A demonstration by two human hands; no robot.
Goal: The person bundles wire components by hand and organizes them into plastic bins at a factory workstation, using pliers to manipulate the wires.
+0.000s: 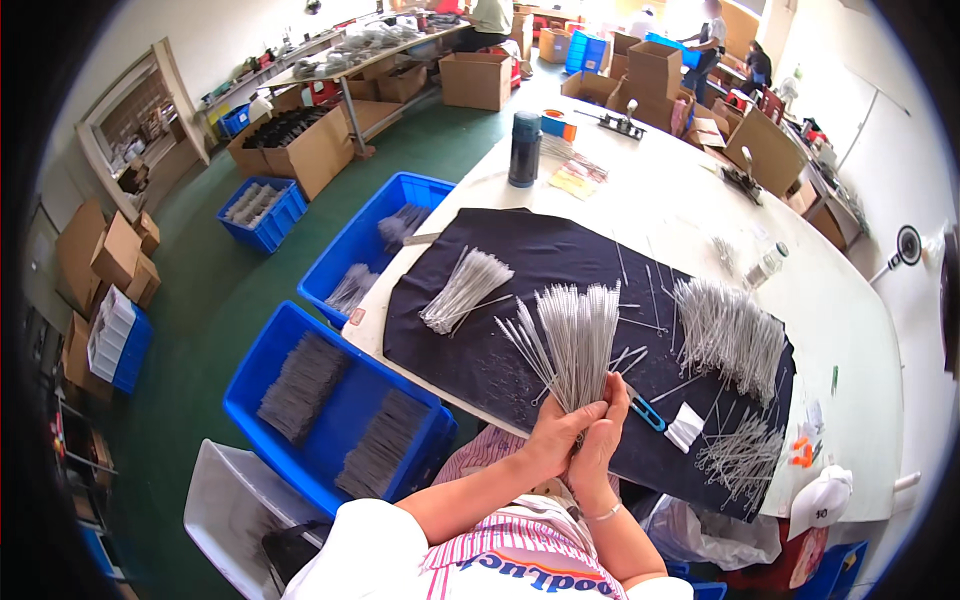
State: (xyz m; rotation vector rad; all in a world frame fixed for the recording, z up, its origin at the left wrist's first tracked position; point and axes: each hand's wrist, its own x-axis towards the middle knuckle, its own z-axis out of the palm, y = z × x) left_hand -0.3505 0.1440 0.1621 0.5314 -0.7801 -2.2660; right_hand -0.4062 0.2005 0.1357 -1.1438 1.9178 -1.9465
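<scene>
A thick bundle of thin straw-cleaning brushes [575,345] is gripped between both my hands, its pale bristled ends fanning away from me over the dark cloth [500,240]. My left hand [553,435] wraps the lower end from the left. Pressed against that end from the right is my right hand [600,440], fingers closed around it. To the left lies a smaller bundle of brushes [465,290]. A large pile of brushes [730,335] rests at the right, with a looser pile [742,458] nearer me. Beside my right hand lie blue-handled snips [648,412] and a white folded piece [684,427].
Blue bins [340,420] holding brush bundles stand left of the white table [840,330]. On the table are a dark bottle [524,150], a clear jar [767,265] and a white cap [822,498]. Cardboard boxes [300,150] and other people stand farther back.
</scene>
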